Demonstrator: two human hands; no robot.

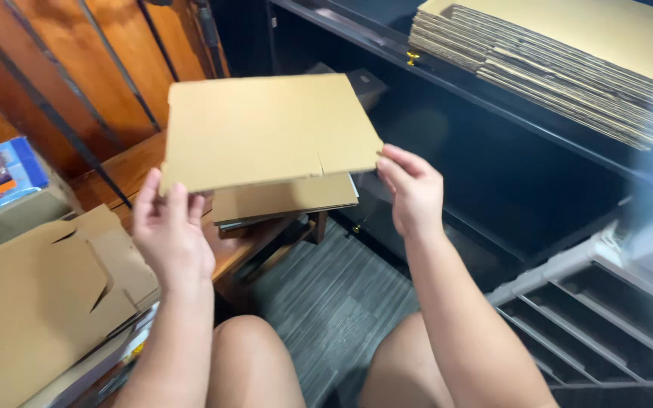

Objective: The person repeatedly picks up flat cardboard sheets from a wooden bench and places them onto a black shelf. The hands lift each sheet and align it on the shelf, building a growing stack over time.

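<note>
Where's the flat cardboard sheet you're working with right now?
In the head view, the flat cardboard sheet is centre frame, held up between the left hand and right hand, above a small wooden table.

Cardboard sheet [266,128] above stool [266,234] (stack [561,75] right).

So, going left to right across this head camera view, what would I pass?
Blue packet → cut cardboard sheet → left hand → flat cardboard box held up in both hands → right hand → stack of flattened cardboard on the dark shelf.
</note>
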